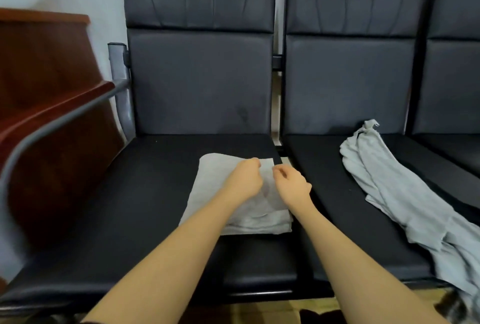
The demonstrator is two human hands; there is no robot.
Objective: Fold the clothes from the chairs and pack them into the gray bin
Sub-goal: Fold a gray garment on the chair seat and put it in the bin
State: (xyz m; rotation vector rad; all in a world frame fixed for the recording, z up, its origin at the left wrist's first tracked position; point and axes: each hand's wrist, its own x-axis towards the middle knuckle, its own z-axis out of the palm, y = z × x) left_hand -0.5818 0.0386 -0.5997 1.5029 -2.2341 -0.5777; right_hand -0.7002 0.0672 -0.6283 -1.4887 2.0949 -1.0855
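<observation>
The left hand and the right hand hover side by side, fingers curled, over the far right corner of a folded light-gray cloth garment; whether the fingertips pinch its edge or just touch it, I cannot tell. The folded garment lies flat on the seat of a black padded leather chair. On the next black seat to the right, a second light-gray garment lies unfolded and rumpled, trailing over the seat's front edge. A reddish-brown wooden desk stands at left.
</observation>
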